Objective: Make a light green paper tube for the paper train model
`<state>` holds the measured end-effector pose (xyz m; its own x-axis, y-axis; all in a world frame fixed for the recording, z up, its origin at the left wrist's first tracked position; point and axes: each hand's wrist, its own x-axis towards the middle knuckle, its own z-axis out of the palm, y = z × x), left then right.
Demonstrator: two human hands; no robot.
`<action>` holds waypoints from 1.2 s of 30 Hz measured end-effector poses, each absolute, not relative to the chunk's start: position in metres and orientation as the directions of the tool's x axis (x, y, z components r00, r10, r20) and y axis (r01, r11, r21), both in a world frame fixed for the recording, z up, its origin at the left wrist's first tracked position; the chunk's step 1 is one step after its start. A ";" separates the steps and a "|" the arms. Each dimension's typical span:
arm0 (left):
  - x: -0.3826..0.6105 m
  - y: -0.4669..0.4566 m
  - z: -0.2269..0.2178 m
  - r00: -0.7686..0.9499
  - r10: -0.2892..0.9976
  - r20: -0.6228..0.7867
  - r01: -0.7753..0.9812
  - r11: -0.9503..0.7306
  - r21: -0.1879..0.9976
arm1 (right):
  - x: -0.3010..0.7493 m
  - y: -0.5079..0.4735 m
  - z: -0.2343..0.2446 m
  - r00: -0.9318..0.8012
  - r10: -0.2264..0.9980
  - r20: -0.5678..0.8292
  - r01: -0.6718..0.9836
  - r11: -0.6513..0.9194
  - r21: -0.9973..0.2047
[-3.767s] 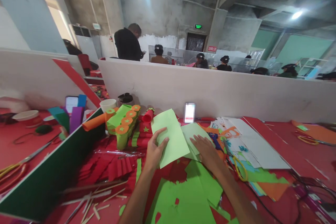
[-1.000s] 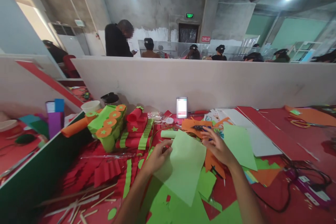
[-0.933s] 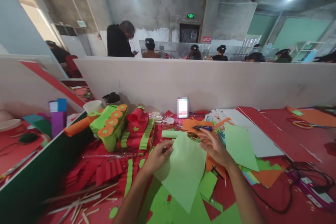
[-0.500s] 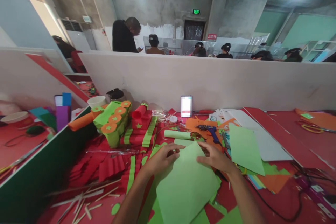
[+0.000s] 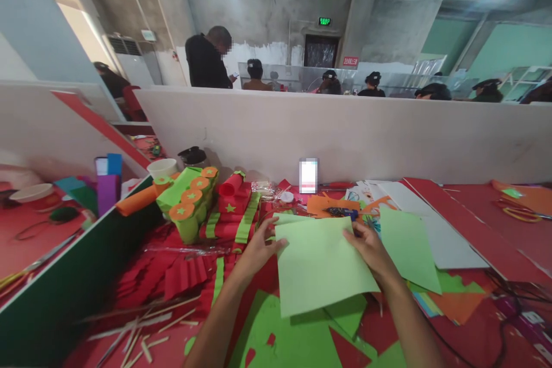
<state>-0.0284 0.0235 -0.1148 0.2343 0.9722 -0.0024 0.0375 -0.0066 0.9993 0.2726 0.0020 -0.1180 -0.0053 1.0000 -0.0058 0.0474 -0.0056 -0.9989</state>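
My left hand (image 5: 261, 246) grips the left edge of a light green paper sheet (image 5: 323, 270), thumb in front and fingers behind. At the opposite edge, my right hand (image 5: 366, 243) is closed on the upper right corner. The sheet is tilted towards me, over brighter green cut-out sheets (image 5: 284, 333) lying on the red table. Just behind its top edge shows more pale green paper (image 5: 293, 218), mostly hidden. A blue glue gun (image 5: 345, 213) lies past the sheet's top right, partly covered by it.
Green and orange paper models (image 5: 190, 201) and a red one (image 5: 233, 201) stand at the left. Thin wooden sticks (image 5: 142, 333) lie at front left. Another pale green sheet (image 5: 409, 247) rests on white board at the right, near a purple power strip (image 5: 526, 322). A white partition (image 5: 366, 138) closes the back.
The light green sheet has been lifted and turned, its corner no longer pointing away from me. Both hands have moved apart to its side edges, uncovering the green cut-outs beneath.
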 end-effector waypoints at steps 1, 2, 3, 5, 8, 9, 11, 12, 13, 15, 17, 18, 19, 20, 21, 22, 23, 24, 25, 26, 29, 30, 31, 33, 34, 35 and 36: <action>-0.027 0.023 -0.115 0.242 0.970 -0.027 0.016 0.024 1.000 | 0.274 0.003 -0.120 0.027 1.000 0.010 0.040 0.009 -0.999; -0.025 0.023 -0.116 0.263 0.964 -0.048 0.006 0.048 0.999 | 0.276 0.004 -0.122 0.058 0.998 0.027 0.049 0.024 -0.999; -0.024 0.022 -0.117 0.288 0.956 -0.059 0.011 0.058 0.998 | 0.277 0.005 -0.124 0.091 0.995 0.044 0.065 0.038 -0.997; -0.021 0.023 -0.118 0.326 0.944 -0.050 0.053 0.034 0.998 | 0.278 0.007 -0.127 0.146 0.987 0.071 0.086 0.059 -0.995; -0.019 0.024 -0.120 0.315 0.949 -0.013 0.103 -0.020 0.994 | 0.277 0.007 -0.127 0.137 0.989 0.050 0.031 0.046 -0.998; -0.019 0.025 -0.121 0.306 0.952 -0.008 0.107 -0.025 0.994 | 0.276 0.006 -0.125 0.106 0.994 0.031 0.003 0.031 -1.000; -0.019 0.025 -0.122 0.294 0.956 0.002 0.102 -0.034 0.994 | 0.276 0.002 -0.122 0.022 1.000 -0.019 -0.038 -0.018 -0.999; -0.018 0.025 -0.123 0.298 0.954 0.010 0.097 -0.041 0.994 | 0.276 -0.001 -0.121 -0.020 0.999 -0.049 -0.045 -0.050 -0.998; -0.018 0.026 -0.123 0.305 0.952 0.019 0.092 -0.049 0.995 | 0.276 -0.003 -0.120 -0.058 0.995 -0.081 -0.043 -0.084 -0.996; -0.018 0.026 -0.124 0.314 0.949 0.036 0.085 -0.066 0.994 | 0.278 -0.008 -0.119 -0.113 0.984 -0.136 -0.019 -0.139 -0.990; -0.019 0.027 -0.124 0.305 0.951 0.041 0.092 -0.073 0.993 | 0.281 -0.012 -0.118 -0.154 0.973 -0.169 0.017 -0.168 -0.986; -0.020 0.028 -0.124 0.304 0.952 0.034 0.107 -0.070 0.992 | 0.283 -0.013 -0.117 -0.171 0.969 -0.177 0.035 -0.173 -0.984; -0.021 0.028 -0.123 0.311 0.950 0.021 0.128 -0.064 0.990 | 0.284 -0.014 -0.116 -0.189 0.965 -0.180 0.052 -0.174 -0.983; -0.023 0.029 -0.122 0.326 0.945 0.003 0.152 -0.056 0.987 | 0.285 -0.015 -0.114 -0.209 0.962 -0.176 0.059 -0.167 -0.984; -0.025 0.028 -0.121 0.348 0.937 -0.017 0.177 -0.047 0.983 | 0.285 -0.016 -0.111 -0.235 0.957 -0.168 0.052 -0.160 -0.986; -0.027 0.028 -0.120 0.373 0.927 -0.039 0.200 -0.039 0.979 | 0.286 -0.017 -0.108 -0.267 0.951 -0.159 0.032 -0.156 -0.987; -0.029 0.027 -0.119 0.398 0.915 -0.060 0.218 -0.031 0.975 | 0.285 -0.018 -0.106 -0.308 0.939 -0.154 0.003 -0.161 -0.987; -0.030 0.025 -0.117 0.419 0.905 -0.078 0.230 -0.023 0.973 | 0.284 -0.019 -0.104 -0.359 0.920 -0.154 -0.026 -0.175 -0.984; -0.030 0.023 -0.116 0.437 0.894 -0.093 0.237 -0.014 0.972 | 0.282 -0.019 -0.103 -0.409 0.898 -0.162 -0.045 -0.197 -0.979; -0.030 0.022 -0.116 0.459 0.881 -0.112 0.245 -0.004 0.970 | 0.278 -0.020 -0.103 -0.448 0.876 -0.178 -0.046 -0.221 -0.974; -0.027 0.018 -0.115 0.511 0.844 -0.162 0.274 0.019 0.962 | 0.263 -0.020 -0.106 -0.500 0.833 -0.238 0.030 -0.258 -0.966; -0.026 0.017 -0.115 0.523 0.836 -0.168 0.280 0.018 0.960 | 0.257 -0.019 -0.109 -0.499 0.829 -0.252 0.064 -0.255 -0.965; -0.025 0.017 -0.116 0.528 0.833 -0.165 0.283 0.010 0.959 | 0.250 -0.018 -0.112 -0.492 0.831 -0.260 0.099 -0.243 -0.965; -0.023 0.019 -0.118 0.508 0.851 -0.137 0.272 -0.007 0.962 | 0.240 -0.016 -0.118 -0.446 0.856 -0.262 0.167 -0.208 -0.964; -0.024 0.020 -0.119 0.482 0.867 -0.123 0.264 -0.010 0.965 | 0.237 -0.015 -0.120 -0.406 0.878 -0.253 0.189 -0.190 -0.963; -0.024 0.022 -0.120 0.448 0.888 -0.109 0.257 -0.011 0.966 | 0.235 -0.013 -0.122 -0.364 0.901 -0.237 0.200 -0.172 -0.964; -0.025 0.023 -0.121 0.410 0.907 -0.095 0.250 -0.011 0.968 | 0.235 -0.011 -0.124 -0.323 0.922 -0.213 0.198 -0.154 -0.968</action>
